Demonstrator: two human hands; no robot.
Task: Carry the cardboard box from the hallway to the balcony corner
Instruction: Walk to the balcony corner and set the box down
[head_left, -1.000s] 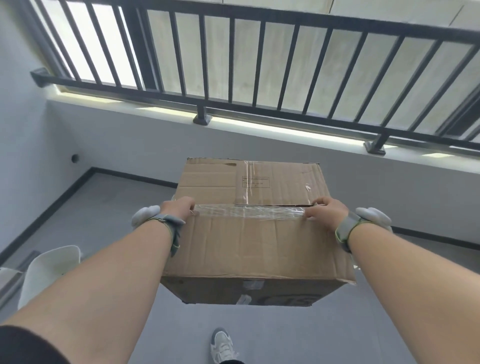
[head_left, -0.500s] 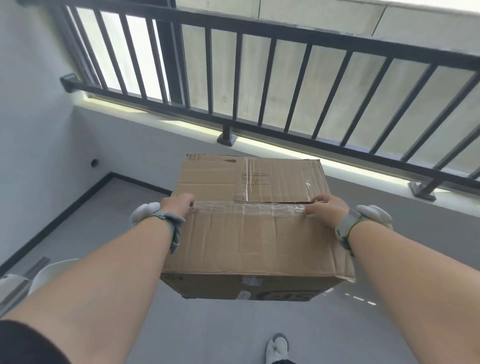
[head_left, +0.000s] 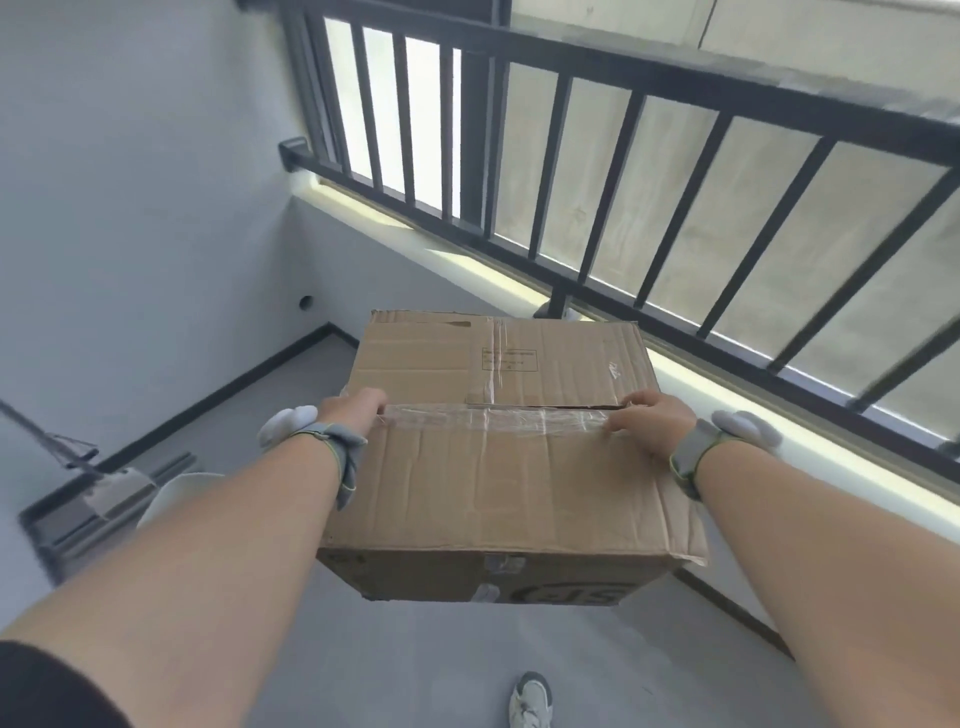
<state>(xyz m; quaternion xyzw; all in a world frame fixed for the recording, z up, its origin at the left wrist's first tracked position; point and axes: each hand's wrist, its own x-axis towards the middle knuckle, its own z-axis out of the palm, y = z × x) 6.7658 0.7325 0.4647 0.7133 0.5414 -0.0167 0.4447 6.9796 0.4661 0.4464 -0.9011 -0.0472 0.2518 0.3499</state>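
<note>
Box (head_left: 511, 467) held w/ both hands, railing (head_left: 623, 171) ahead.

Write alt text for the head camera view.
Two bare hands, left hand and right hand, hold a taped cardboard box off the grey floor, facing a balcony corner beside a black railing.

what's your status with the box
Left hand and right hand gripping box, held off floor. Balcony corner ahead. White chair low left.
</note>
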